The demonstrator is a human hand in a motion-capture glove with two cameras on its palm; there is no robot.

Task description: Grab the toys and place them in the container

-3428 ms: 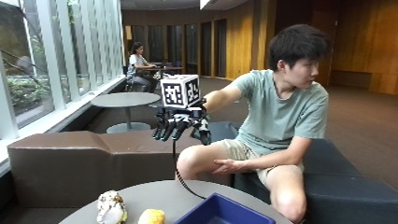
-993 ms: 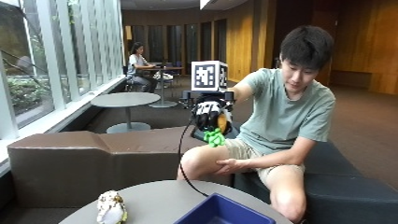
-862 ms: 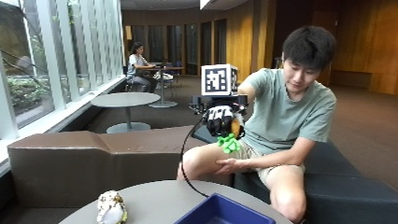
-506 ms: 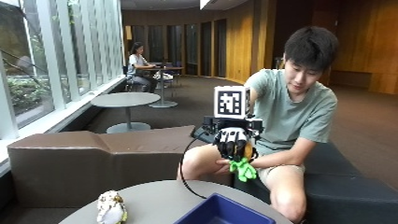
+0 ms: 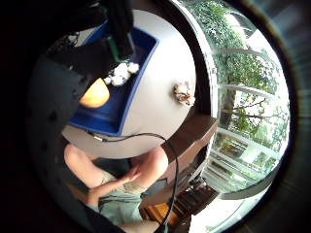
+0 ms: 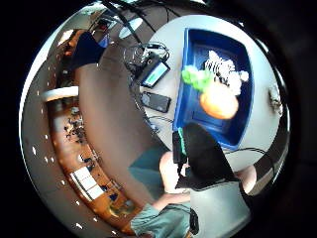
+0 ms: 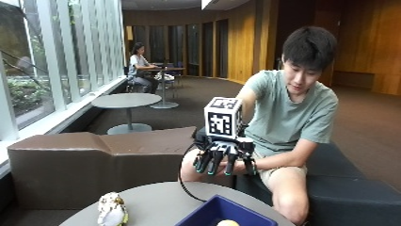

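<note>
My gloved right hand (image 7: 222,157) hangs over the blue container (image 7: 200,217) with straight fingers pointing down and nothing in it. An orange toy (image 7: 228,222) with a green top (image 6: 195,77) shows just inside the container, below the hand. A white striped plush toy (image 6: 223,69) lies in the container beside it. In the little finger side palm view the orange toy (image 5: 95,93) and the white plush (image 5: 119,75) sit on the blue floor of the container (image 5: 131,97). A pale speckled toy (image 7: 113,209) stands on the round grey table (image 7: 156,202), left of the container.
A phone (image 6: 156,101) and a small screen device (image 6: 154,73) with cables lie on the table beside the container's long side. A brown bench (image 7: 94,160) runs behind the table. The person's bare left hand (image 5: 129,174) rests on a thigh.
The gloved hand came down and right holding the orange and green toy. It has let go, its fingers are now straight, and the toy is in the container.
</note>
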